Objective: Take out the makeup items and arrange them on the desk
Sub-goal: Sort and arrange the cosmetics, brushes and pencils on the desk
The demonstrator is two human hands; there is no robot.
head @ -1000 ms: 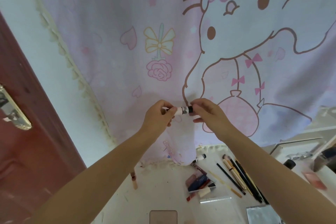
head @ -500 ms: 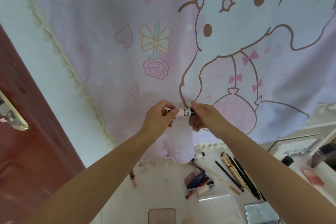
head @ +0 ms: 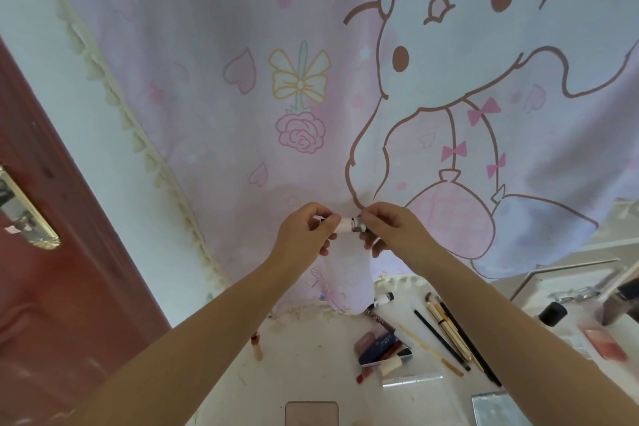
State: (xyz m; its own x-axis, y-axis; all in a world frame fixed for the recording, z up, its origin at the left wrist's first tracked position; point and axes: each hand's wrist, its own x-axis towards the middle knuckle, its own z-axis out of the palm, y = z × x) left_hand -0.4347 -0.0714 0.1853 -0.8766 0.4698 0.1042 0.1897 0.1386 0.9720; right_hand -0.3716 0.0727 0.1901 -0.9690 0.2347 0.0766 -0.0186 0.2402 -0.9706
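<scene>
Pinching a small white-and-black makeup tube [head: 346,224] between them, both hands meet at the centre of the frame, raised in front of a pink cartoon curtain [head: 311,79]. The left hand [head: 306,235] curls its thumb and fingers round the white end of the tube, and the right hand [head: 390,230] grips the dark end with its fingertips, so the tube lies level between the two. Below them, in the lower half of the frame, the white desk [head: 311,356] carries the rest of the makeup: a row of slim brushes and pencils [head: 449,335] lying side by side at lower right, a heap of lipsticks and small boxes [head: 380,346] just left of them, a white tube with a dark cap [head: 382,299] near the curtain's hem, and a lone lip gloss [head: 256,344] further left. A pink compact [head: 311,413] sits at the bottom edge, a black-capped bottle [head: 552,314] at the right. A red-brown door [head: 52,287] with a brass handle plate [head: 29,211] fills the left side.
</scene>
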